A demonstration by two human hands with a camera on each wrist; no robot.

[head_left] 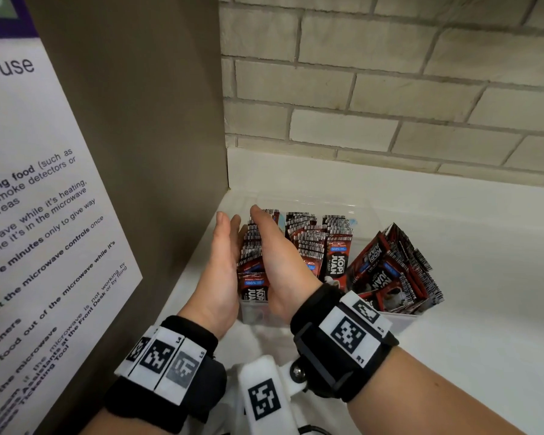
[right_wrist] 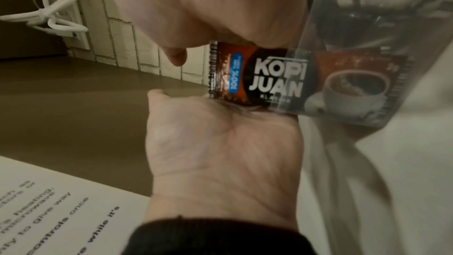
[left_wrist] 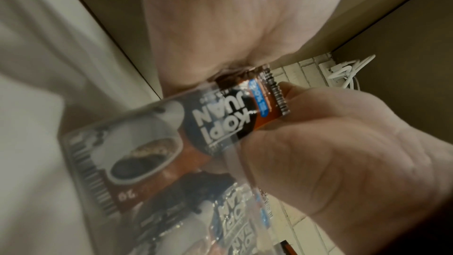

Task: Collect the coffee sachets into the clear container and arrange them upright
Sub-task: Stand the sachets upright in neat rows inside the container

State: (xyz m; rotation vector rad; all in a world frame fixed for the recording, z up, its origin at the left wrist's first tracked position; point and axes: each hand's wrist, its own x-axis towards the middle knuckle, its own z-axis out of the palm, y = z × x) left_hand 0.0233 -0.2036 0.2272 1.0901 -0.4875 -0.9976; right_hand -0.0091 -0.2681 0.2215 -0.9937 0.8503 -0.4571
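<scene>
A clear container (head_left: 399, 321) stands on the white counter against the cabinet side. At its left end a row of red-and-black Kopi Juan sachets (head_left: 252, 246) stands upright. My left hand (head_left: 225, 252) and right hand (head_left: 269, 243) press this row between flat palms, fingers straight and pointing away from me. The wrist views show the front sachet (left_wrist: 220, 117) (right_wrist: 269, 77) squeezed between both palms, its lower half behind the clear wall. More sachets (head_left: 336, 255) stand upright in the middle. A bundle of sachets (head_left: 390, 271) leans tilted at the right end.
A brown cabinet side (head_left: 145, 136) with a white printed notice (head_left: 38, 215) rises close on the left. A pale brick wall (head_left: 390, 89) runs behind the white counter (head_left: 484, 230). A white cable and plug (right_wrist: 53, 18) hang at a wall socket.
</scene>
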